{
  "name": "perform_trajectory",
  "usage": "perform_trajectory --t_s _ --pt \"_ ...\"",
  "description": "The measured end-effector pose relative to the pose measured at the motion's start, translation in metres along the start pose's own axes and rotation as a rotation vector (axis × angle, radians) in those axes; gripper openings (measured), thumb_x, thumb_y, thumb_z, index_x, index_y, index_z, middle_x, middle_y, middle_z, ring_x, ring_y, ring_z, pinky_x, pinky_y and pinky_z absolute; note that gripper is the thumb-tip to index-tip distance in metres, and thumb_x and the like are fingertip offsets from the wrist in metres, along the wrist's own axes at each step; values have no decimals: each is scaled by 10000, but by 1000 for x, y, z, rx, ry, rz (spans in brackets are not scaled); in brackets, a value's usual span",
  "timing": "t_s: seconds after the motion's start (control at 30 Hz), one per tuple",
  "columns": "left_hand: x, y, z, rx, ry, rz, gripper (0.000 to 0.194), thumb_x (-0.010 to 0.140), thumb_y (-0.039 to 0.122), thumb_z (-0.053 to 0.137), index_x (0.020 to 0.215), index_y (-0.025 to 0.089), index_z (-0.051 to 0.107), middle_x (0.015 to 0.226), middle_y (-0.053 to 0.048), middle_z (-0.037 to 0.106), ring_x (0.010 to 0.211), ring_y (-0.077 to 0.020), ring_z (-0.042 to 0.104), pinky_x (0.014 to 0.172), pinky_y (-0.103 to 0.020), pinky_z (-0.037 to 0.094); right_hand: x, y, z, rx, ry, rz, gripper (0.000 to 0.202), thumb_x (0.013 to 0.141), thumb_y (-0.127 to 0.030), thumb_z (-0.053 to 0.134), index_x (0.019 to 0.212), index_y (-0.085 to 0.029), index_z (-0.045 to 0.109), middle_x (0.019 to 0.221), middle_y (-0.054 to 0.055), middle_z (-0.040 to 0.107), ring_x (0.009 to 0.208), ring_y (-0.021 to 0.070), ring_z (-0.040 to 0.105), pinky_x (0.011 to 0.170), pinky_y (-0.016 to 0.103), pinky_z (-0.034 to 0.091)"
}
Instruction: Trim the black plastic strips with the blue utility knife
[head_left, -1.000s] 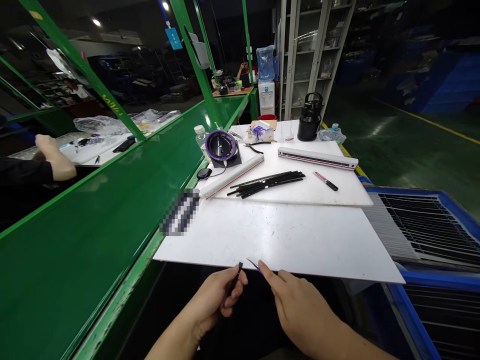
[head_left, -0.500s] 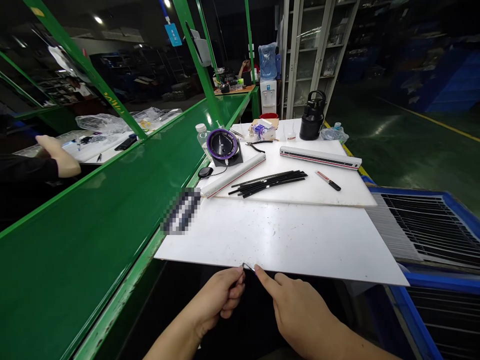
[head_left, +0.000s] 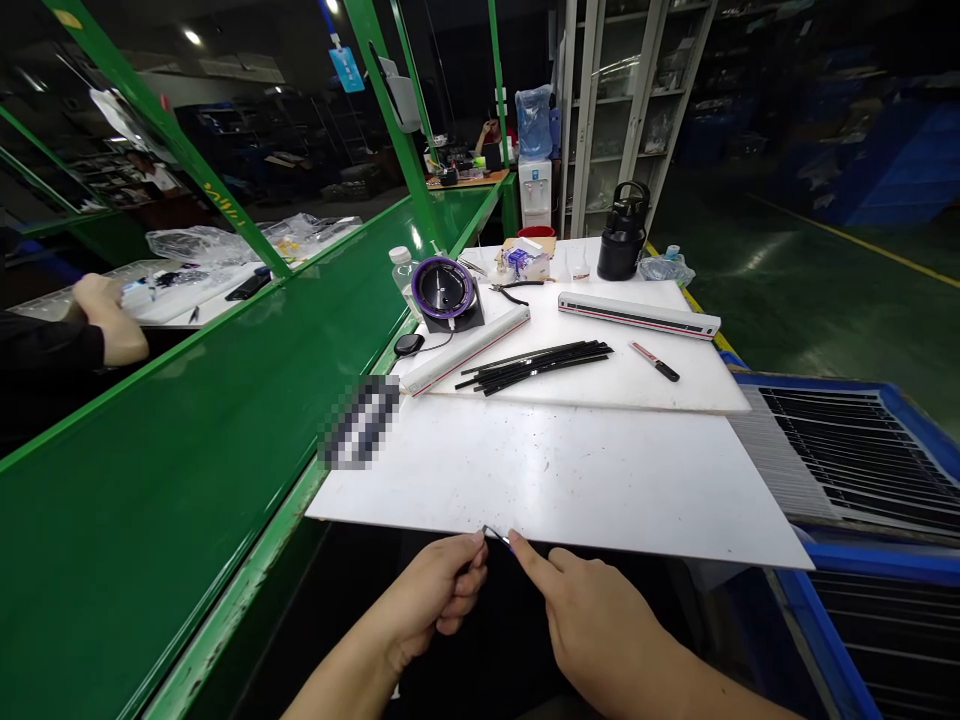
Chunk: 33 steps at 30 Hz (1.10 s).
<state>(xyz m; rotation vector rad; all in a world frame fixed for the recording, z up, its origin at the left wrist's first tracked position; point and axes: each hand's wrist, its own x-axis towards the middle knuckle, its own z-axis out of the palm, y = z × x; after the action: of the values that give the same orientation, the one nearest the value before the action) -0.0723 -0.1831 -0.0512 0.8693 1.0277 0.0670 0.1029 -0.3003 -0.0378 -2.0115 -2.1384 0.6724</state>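
Both hands meet at the near edge of the white table (head_left: 570, 480). The left hand (head_left: 439, 590) has its fingers closed on a thin dark strip (head_left: 466, 572), most of it hidden in the fist, so its length cannot be told. The right hand (head_left: 592, 610) pinches a slim metal tool (head_left: 496, 534), probably tweezers, with its tip at the top end of the strip, touching or just short of it. My judgement is that the step in hand is fine work on the strip's end, picking or fitting something there. The next move calls for a steady left grip and a small, exact push or pull from the tool tip, with the strip kept from twisting.

Farther back on the table lie a bundle of black strips (head_left: 536, 364), two long white bars (head_left: 637, 315), a small knife (head_left: 655, 361), a round purple-rimmed device (head_left: 444, 288) and a black jug (head_left: 622, 235). A blue crate (head_left: 862, 460) of dark strips stands to the right. A green conveyor (head_left: 195, 450) runs along the left; across it another person's hand (head_left: 105, 315) rests by plastic bags. The room is a dim workshop with cabinets and a water dispenser (head_left: 534, 190) behind.
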Motion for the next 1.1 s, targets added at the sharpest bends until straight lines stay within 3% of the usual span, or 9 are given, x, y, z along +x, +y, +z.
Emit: perform_trajectory --t_s 0.17,0.37,0.57,0.9,1.1 --pt "1 -1 -2 -17 -17 -12 432 701 572 632 749 205 410 536 96 290 421 -38 130 395 -184 44 0 -5 2 -151 -29 28 839 761 -14 456 1525 -277 233 876 41 617 552 193 588 444 295 198" --pt "-4 -6 4 1 52 29 406 724 554 641 781 184 486 574 62 406 426 -45 227 402 -189 119 -4 11 3 44 115 56 673 882 -78 389 1508 -300 281 916 28 628 684 199 616 569 294 358" --pt "-2 -7 6 -71 36 28 468 754 594 588 886 145 586 617 36 415 474 -63 271 433 -201 146 -1 11 4 133 130 46 617 919 -116 364 1493 -335 307 938 25 640 762 207 627 639 297 408" --pt "1 -4 7 -70 19 -4 472 688 604 643 732 196 410 579 67 335 453 -48 200 424 -194 84 -2 2 2 86 129 -7 626 897 -99 392 1481 -317 347 942 41 655 777 215 635 642 293 416" --pt "2 -3 4 -53 15 -18 484 677 605 644 725 197 387 585 71 314 462 -43 170 424 -194 52 2 -3 -3 -44 25 6 707 838 -60 410 1500 -287 313 890 38 645 637 205 612 495 289 314"
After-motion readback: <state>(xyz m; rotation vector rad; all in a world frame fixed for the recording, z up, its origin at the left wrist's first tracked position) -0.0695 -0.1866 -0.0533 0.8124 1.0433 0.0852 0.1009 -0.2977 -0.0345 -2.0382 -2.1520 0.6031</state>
